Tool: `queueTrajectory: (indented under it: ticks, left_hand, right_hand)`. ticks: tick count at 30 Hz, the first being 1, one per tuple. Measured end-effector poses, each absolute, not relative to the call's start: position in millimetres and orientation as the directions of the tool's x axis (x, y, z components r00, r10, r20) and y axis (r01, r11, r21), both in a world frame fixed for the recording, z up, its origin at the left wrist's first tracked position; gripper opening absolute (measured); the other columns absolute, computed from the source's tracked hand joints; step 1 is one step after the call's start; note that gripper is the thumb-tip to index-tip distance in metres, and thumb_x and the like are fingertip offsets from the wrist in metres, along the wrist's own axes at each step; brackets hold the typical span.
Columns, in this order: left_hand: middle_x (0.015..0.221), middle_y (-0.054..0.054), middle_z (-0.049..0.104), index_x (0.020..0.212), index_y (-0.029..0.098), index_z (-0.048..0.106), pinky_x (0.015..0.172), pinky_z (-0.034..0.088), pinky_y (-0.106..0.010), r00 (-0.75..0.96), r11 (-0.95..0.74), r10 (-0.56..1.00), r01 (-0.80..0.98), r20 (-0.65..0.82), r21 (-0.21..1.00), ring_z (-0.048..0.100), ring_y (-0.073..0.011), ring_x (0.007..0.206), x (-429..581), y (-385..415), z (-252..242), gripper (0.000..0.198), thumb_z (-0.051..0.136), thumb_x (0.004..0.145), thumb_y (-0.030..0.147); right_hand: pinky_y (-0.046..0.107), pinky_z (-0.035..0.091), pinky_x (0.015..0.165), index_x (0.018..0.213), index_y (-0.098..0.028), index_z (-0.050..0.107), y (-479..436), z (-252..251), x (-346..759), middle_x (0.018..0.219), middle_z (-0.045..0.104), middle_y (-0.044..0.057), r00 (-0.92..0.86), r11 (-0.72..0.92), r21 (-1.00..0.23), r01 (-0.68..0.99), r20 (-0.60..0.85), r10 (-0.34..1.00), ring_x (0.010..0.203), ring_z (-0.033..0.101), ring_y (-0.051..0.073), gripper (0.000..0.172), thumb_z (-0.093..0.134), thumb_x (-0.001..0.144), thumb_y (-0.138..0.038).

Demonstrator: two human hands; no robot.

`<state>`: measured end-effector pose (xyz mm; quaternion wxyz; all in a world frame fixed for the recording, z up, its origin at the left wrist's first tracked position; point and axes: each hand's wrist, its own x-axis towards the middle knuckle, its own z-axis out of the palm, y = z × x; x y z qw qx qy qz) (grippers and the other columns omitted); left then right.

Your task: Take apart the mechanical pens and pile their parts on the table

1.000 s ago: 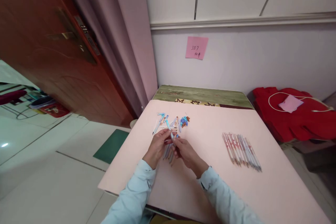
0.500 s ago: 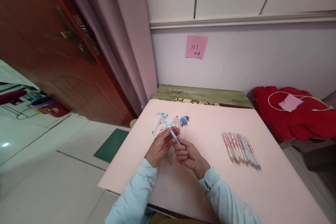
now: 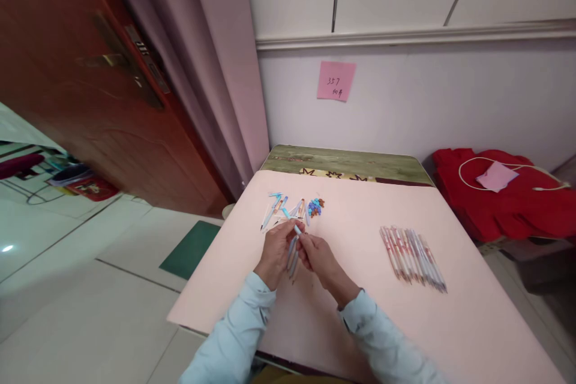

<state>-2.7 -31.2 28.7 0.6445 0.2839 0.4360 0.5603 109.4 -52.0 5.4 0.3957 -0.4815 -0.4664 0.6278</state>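
My left hand and my right hand meet over the pink table, both pinched on a light blue pen held between them. Under the hands lie a few more blue pens. Just beyond the fingers is a loose heap of blue pen parts and a small pile of blue and brown caps. A neat row of several red-and-white pens lies to the right, well apart from both hands.
A green wooden surface runs behind the pink table against the wall. A pink sticky note hangs on the wall. A red cloth with a white cable is at the right. A brown door and a curtain stand left.
The two hands have drawn closer together on the blue pen, and the pen has turned and sits lower between the fingers. Everything else on the table is unmoved.
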Motion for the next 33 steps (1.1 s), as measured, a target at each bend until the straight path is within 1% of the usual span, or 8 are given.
queueTrajectory:
  ticks: [3,6,9,12,16,19,23,33]
  left_hand:
    - [0.071,-0.004,0.066,0.072,0.013,0.069,0.061,0.049,-0.024,-0.054,0.191,0.967,-0.491,-0.249,0.850,0.062,-0.0142,0.065,2,-31,30,0.024,0.075,0.073,0.036]
    - [0.073,-0.004,0.068,0.072,0.013,0.070,0.065,0.049,-0.024,-0.087,0.179,0.964,-0.487,-0.251,0.855,0.063,-0.0142,0.068,4,-31,32,0.024,0.075,0.074,0.036]
    - [0.076,-0.006,0.070,0.076,0.012,0.070,0.066,0.050,-0.024,-0.027,0.221,0.962,-0.501,-0.270,0.837,0.065,-0.0146,0.070,2,-30,31,0.026,0.078,0.073,0.037]
    - [0.083,-0.008,0.072,0.083,0.013,0.070,0.065,0.052,-0.026,0.075,0.267,0.960,-0.539,-0.271,0.798,0.066,-0.0157,0.070,-2,-29,27,0.032,0.074,0.077,0.044]
    - [0.101,-0.012,0.073,0.100,0.014,0.071,0.084,0.055,-0.035,0.199,0.284,0.959,-0.621,-0.204,0.731,0.069,-0.0234,0.095,-6,-33,26,0.033,0.068,0.083,0.043]
    - [0.108,-0.013,0.072,0.106,0.014,0.070,0.095,0.051,-0.042,0.251,0.299,0.952,-0.632,-0.177,0.715,0.065,-0.0268,0.109,-7,-38,31,0.033,0.070,0.083,0.037]
    - [0.096,-0.011,0.074,0.099,0.013,0.071,0.093,0.051,-0.040,0.232,0.287,0.957,-0.646,-0.177,0.707,0.068,-0.0249,0.100,-4,-41,35,0.029,0.071,0.082,0.037]
    - [0.082,-0.009,0.073,0.086,0.010,0.070,0.062,0.052,-0.025,0.105,0.267,0.959,-0.641,-0.261,0.719,0.063,-0.0126,0.060,4,-39,38,0.031,0.077,0.074,0.038]
  right_hand:
    - [0.024,0.027,0.051,0.074,-0.022,0.056,-55,0,108,0.064,0.056,0.002,-0.049,0.069,-0.926,0.370,0.054,0.997,0.053,0.046,0.013,0.037,0.041,0.095,-0.049]
    - [0.025,0.026,0.054,0.085,-0.023,0.060,-57,-2,108,0.071,0.060,0.005,0.043,0.131,-0.845,0.518,0.179,0.983,0.057,0.049,0.015,0.026,0.046,0.093,-0.044]
    - [0.024,0.028,0.053,0.079,-0.022,0.058,-57,4,110,0.063,0.056,0.003,-0.014,0.084,-0.931,0.355,0.084,0.996,0.053,0.047,0.014,0.032,0.048,0.092,-0.048]
    - [0.022,0.023,0.044,0.074,-0.020,0.055,-57,16,113,0.049,0.044,-0.005,-0.244,-0.173,-0.981,-0.084,-0.148,0.959,0.041,0.033,0.009,0.042,0.046,0.093,-0.057]
    - [0.017,0.011,0.038,0.080,-0.018,0.053,-56,27,119,0.046,0.031,-0.012,-0.531,-0.606,-0.622,-0.496,-0.334,0.779,0.037,0.014,0.004,0.037,0.056,0.091,-0.054]
    - [0.014,0.007,0.035,0.080,-0.018,0.050,-57,32,124,0.045,0.023,-0.014,-0.687,-0.749,-0.366,-0.552,-0.310,0.657,0.036,0.008,0.003,0.031,0.056,0.095,-0.045]
    - [0.012,0.008,0.033,0.076,-0.019,0.046,-58,34,128,0.045,0.019,-0.014,-0.761,-0.797,-0.239,-0.555,-0.240,0.602,0.035,0.005,0.002,0.033,0.052,0.099,-0.041]
    - [0.013,0.013,0.034,0.073,-0.018,0.047,-55,45,122,0.046,0.029,-0.012,-0.569,-0.724,-0.450,-0.524,-0.447,0.690,0.035,0.015,0.002,0.037,0.058,0.093,-0.047]
